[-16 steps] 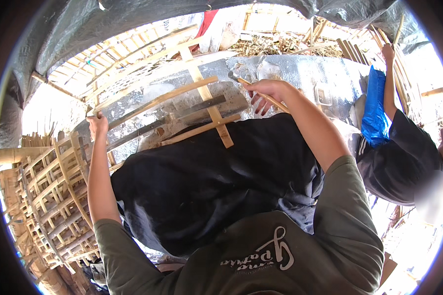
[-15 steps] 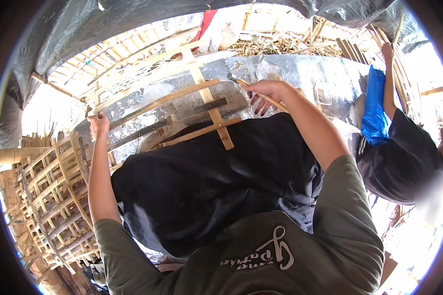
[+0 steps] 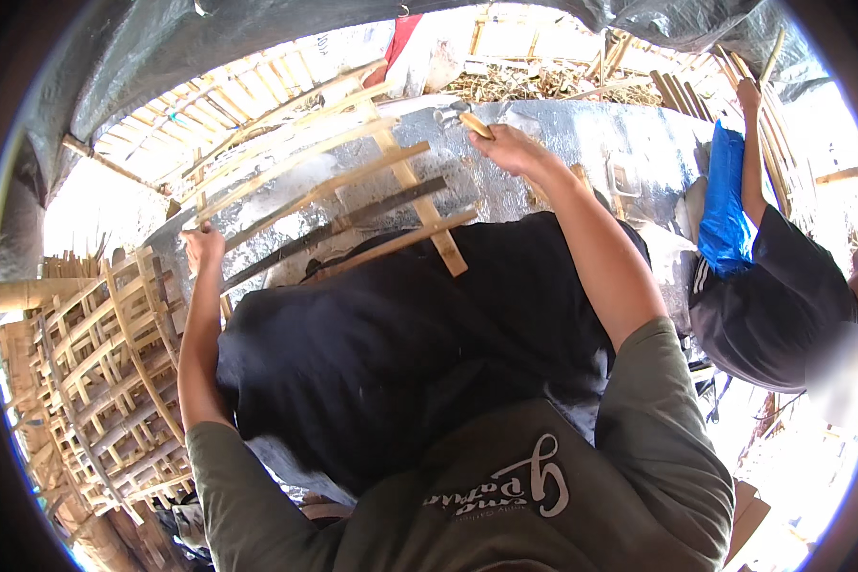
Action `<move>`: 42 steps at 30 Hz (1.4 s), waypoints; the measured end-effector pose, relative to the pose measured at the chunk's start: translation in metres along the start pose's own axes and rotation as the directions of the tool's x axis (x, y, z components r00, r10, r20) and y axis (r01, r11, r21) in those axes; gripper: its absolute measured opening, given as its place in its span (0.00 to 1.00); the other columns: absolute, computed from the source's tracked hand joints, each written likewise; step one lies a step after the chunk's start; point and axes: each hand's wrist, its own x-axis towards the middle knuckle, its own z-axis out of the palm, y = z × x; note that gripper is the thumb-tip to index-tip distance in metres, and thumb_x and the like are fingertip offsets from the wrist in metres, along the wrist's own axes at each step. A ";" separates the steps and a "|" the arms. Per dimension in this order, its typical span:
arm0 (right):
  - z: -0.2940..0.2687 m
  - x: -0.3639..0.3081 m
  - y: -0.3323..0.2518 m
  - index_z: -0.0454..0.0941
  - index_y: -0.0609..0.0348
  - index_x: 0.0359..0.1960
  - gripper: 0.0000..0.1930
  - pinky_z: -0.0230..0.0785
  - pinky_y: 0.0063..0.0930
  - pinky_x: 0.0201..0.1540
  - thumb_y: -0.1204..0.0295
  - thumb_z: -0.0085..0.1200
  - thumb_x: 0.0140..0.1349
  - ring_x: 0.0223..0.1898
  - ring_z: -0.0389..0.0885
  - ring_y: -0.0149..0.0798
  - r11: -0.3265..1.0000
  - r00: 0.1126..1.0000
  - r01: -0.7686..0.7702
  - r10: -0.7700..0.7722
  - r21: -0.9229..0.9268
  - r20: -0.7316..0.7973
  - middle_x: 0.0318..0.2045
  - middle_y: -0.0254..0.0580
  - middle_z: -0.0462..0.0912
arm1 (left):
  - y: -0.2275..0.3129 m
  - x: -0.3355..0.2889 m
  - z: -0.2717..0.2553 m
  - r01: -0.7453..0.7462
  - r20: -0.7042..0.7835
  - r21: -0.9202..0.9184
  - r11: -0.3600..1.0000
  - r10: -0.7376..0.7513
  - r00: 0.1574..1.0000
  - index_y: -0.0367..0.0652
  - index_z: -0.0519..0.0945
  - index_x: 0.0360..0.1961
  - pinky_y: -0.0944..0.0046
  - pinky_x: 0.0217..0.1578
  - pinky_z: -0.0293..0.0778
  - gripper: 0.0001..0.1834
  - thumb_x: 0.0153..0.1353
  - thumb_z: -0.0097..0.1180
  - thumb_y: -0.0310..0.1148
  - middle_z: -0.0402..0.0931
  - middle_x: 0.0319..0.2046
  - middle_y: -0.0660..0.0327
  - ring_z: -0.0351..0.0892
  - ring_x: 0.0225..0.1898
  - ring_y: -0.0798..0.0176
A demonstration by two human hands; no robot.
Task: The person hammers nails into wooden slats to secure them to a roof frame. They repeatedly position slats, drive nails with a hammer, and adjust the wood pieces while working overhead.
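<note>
A frame of bamboo slats (image 3: pixel 353 178) spreads across my knees and the grey sheet, with one wide crosspiece (image 3: pixel 445 250) running over its right end. My left hand (image 3: pixel 203 250) is closed round the left end of the frame. My right hand (image 3: pixel 512 151) is closed round the wooden handle of a hammer (image 3: pixel 477 125), held just right of the crosspiece's upper part. The hammer's head is hard to make out against the bright grey sheet. Dark cloth (image 3: pixel 429 334) covers my legs beneath the near slats.
A woven bamboo lattice (image 3: pixel 105 381) stands at my left. The shiny grey sheet (image 3: pixel 582 124) lies ahead, with wood shavings (image 3: pixel 534 84) beyond it. On the right, a person in dark clothing (image 3: pixel 777 305) sits beside a blue plastic bag (image 3: pixel 725 200). Grey tarpaulin (image 3: pixel 210 48) hangs overhead.
My right hand has moved up and away from me with the hammer, whose handle now points forward. The frame has shifted slightly right, my left hand staying on it.
</note>
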 end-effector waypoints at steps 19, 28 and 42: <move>0.014 -0.040 -0.030 0.75 0.56 0.52 0.23 0.77 0.54 0.46 0.49 0.46 0.74 0.42 0.85 0.60 0.936 0.898 0.224 -0.306 -0.270 -0.315 0.40 0.57 0.85 | 0.008 -0.026 0.021 -0.022 -0.104 -0.077 0.997 0.014 0.994 0.35 0.64 0.53 0.42 0.56 0.69 0.28 0.70 0.47 0.52 0.82 0.45 0.38 0.81 0.52 0.38; 0.061 -0.038 -0.032 0.75 0.56 0.47 0.13 0.77 0.52 0.45 0.60 0.55 0.70 0.44 0.84 0.56 0.834 0.758 0.420 -0.539 -0.357 -0.368 0.41 0.47 0.84 | -0.003 -0.040 0.034 -0.043 -0.056 -0.127 0.991 0.036 0.998 0.41 0.67 0.55 0.40 0.54 0.72 0.27 0.61 0.53 0.48 0.82 0.45 0.38 0.82 0.51 0.35; 0.054 -0.020 -0.025 0.75 0.54 0.56 0.24 0.77 0.57 0.42 0.48 0.46 0.73 0.36 0.85 0.64 0.937 0.909 0.260 -0.320 -0.233 -0.269 0.32 0.59 0.85 | -0.003 -0.018 0.003 -0.120 0.013 -0.080 0.990 0.121 0.993 0.45 0.67 0.62 0.44 0.56 0.71 0.35 0.51 0.56 0.40 0.81 0.52 0.43 0.80 0.55 0.40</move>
